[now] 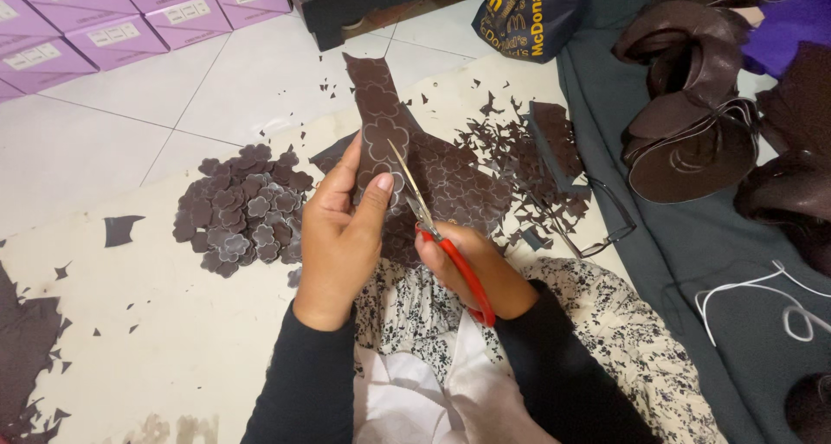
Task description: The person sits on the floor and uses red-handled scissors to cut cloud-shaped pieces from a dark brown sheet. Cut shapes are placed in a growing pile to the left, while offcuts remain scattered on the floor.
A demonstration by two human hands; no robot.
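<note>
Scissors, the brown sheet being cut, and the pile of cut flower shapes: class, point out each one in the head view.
Scissors (450,258): head view, on the red handle beside the right hand.
Brown sheet (374,98): head view, on its raised upper strip.
Pile of cut flower shapes (242,210): head view, on the pile's middle.

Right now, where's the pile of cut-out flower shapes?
In the head view, the pile of cut-out flower shapes lies on the floor mat, just left of the left hand.

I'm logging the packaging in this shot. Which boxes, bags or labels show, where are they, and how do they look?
Boxes: stacked at top left on the tiled floor, rectangular, lilac.
Labels: one on each box end, small pale rectangles.
Bag: top centre, beside the grey cloth, dark blue with yellow print.
</note>
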